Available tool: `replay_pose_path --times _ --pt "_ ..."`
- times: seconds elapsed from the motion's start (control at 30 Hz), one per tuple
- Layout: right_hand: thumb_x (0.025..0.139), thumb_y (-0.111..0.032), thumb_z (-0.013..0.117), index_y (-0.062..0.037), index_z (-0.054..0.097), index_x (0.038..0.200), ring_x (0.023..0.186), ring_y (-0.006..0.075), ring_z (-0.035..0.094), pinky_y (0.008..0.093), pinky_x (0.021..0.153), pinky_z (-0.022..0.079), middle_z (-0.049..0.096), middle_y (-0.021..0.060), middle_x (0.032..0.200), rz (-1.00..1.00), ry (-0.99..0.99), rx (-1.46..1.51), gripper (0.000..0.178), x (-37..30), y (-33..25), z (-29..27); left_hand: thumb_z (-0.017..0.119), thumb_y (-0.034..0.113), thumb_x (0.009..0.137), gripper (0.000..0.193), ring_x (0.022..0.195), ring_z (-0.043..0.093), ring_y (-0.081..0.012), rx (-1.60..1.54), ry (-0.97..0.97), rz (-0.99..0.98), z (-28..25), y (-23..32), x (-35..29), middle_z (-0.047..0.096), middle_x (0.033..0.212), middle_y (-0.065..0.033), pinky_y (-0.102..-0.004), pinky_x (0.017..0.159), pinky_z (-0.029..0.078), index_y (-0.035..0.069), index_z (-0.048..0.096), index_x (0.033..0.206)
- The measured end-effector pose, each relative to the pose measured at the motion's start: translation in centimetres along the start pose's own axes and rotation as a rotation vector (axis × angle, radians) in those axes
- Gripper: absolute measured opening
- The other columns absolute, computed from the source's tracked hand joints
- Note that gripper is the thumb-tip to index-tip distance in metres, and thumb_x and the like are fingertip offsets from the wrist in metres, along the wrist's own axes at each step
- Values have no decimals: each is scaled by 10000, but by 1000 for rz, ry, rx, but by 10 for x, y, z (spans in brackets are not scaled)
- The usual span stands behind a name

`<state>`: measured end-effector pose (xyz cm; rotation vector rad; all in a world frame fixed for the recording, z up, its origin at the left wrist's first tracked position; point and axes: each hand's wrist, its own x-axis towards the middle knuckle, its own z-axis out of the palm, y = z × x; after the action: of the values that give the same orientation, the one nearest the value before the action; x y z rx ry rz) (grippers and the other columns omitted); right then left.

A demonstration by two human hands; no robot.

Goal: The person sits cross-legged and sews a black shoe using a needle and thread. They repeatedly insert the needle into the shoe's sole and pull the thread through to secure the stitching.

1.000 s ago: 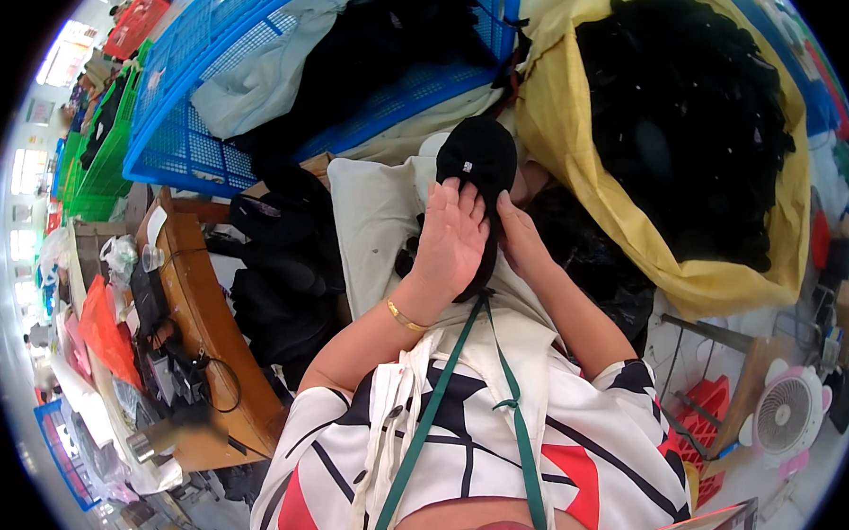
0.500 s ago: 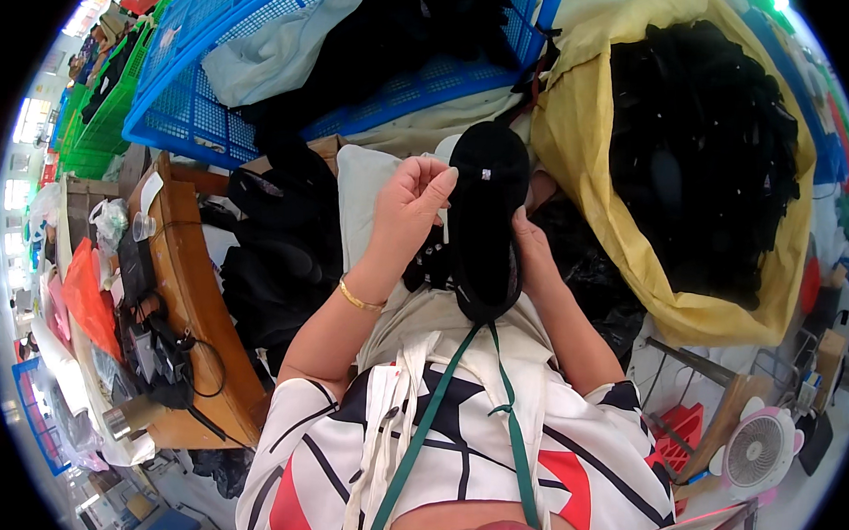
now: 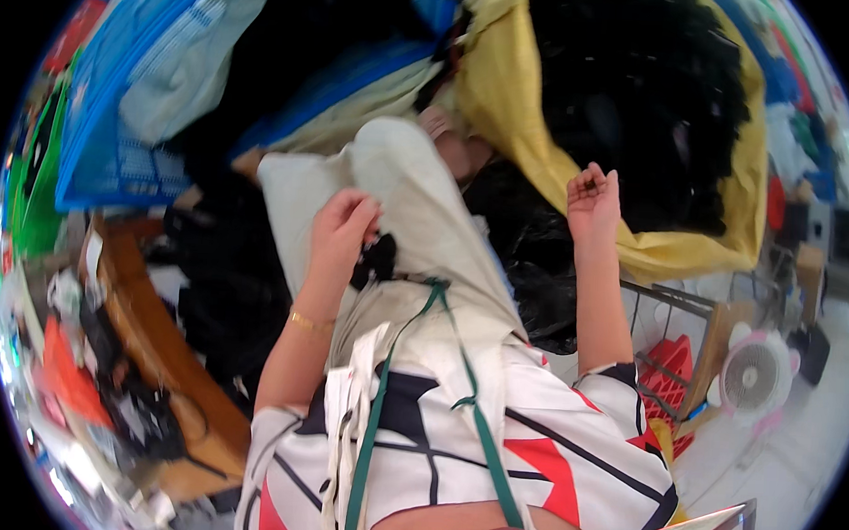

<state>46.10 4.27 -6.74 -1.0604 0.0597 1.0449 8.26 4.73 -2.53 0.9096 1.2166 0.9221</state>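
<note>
My left hand (image 3: 344,225) is above my lap, its thumb and fingers drawn together; what they hold, if anything, is hidden. Just beside it, a small black piece (image 3: 376,262) rests on the beige apron (image 3: 391,169) over my legs. Further right, my right hand (image 3: 594,199) is raised at the near left rim of a yellow sack (image 3: 517,89). Its fingers are loosely curled with the thumb apart, and nothing shows in them. Dark items (image 3: 639,113) fill the sack; their shapes are blurred.
A blue plastic crate (image 3: 98,147) with black items and pale cloth is at the far left. Below it are a wooden table (image 3: 156,348) and black items (image 3: 219,294). Black plastic (image 3: 529,260) lies right of my legs. A small fan (image 3: 756,369) stands at the right.
The black shoe that both hands held is out of them and no longer distinguishable. My right hand has moved right to the sack; my left hand is lower. The whole view has shifted.
</note>
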Motion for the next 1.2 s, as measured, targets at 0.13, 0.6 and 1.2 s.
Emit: replay_pose_path --times 0.13,0.6,1.2 --pt "973 -159 558 -5 660 907 638 119 565 251 630 488 593 33 721 170 -548 -566 196 -103 67 34 597 219 975 211 724 569 -65 -82 -21 5 8 4 -3 673 961 -31 -203 622 469 33 642 1064" --pt "958 -114 588 -1 667 881 662 32 525 201 607 440 624 -22 779 372 -1140 -1007 158 -152 21 75 588 352 986 360 514 436 -43 28 -411 -147 -45 9 -15 543 646 33 -201 496 366 56 636 788" --pt "897 -62 576 22 559 817 651 171 591 398 868 564 571 67 716 -314 -68 -323 117 23 -49 -34 704 228 819 237 891 626 -340 1156 -69 246 -45 -50 9 623 947 -125 -432 726 489 105 659 1016"
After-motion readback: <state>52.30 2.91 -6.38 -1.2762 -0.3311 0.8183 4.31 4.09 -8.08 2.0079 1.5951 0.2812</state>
